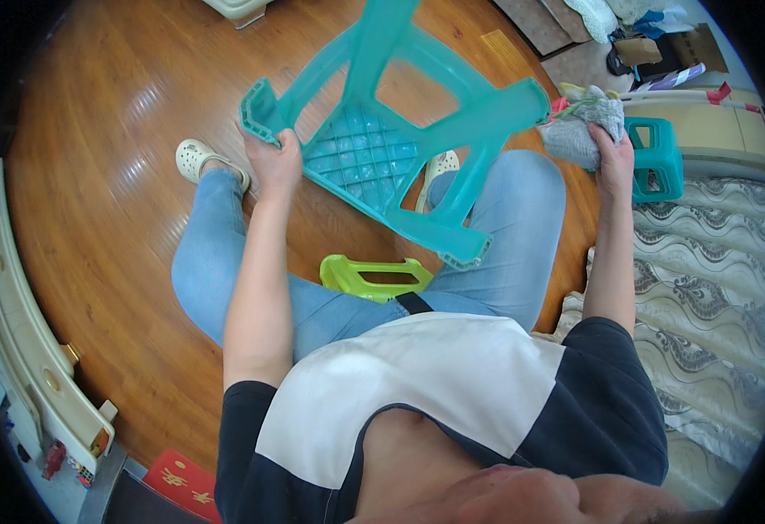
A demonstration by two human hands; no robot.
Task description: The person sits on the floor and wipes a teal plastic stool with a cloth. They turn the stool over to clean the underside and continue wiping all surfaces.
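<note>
A teal plastic stool (362, 157) is held tilted above the floor, its legs pointing up toward the camera and the latticed underside of its seat showing. My left hand (274, 157) grips the end of one leg at the stool's left. To the right of the stool, my right hand (611, 157) clutches a bunched grey cloth (575, 134) with some yellow and green on it, apart from the stool's nearest leg. Below me, between my thighs, part of a lime-green plastic stool (376, 278) shows; my body hides the rest.
Another teal stool (667, 160) stands beyond my right hand, next to a patterned grey curtain (697, 281). A cream drawer cabinet (41, 354) lines the left. Boxes and cloths (638, 51) lie at the upper right. A red mat (179, 485) is at the lower left.
</note>
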